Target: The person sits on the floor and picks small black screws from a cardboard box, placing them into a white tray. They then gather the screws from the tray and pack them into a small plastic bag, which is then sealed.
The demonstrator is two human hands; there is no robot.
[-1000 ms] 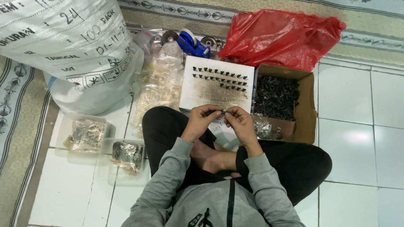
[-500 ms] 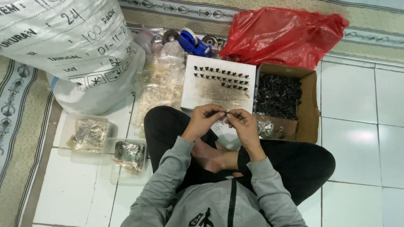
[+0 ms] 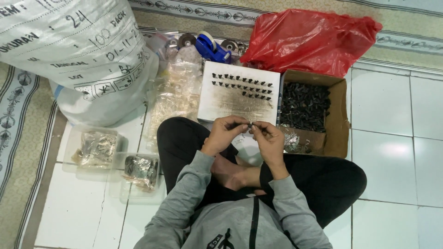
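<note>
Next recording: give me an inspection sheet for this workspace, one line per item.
Surface: white tiled floor, patterned carpet at left and top.
Job's things: small dark part pinched between both hands; white board with rows of dark parts; cardboard box of dark parts.
Clutter: big white sack, red bag, blue tape dispenser, two clear tubs.
Grippers: left hand and right hand meet over the lap.
Cables: nothing seen.
Surroundings: nothing seen.

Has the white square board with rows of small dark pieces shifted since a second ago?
No. The white square board sits at the same spot against the brown cardboard box beside it; only the camera view drifted slightly.
</note>
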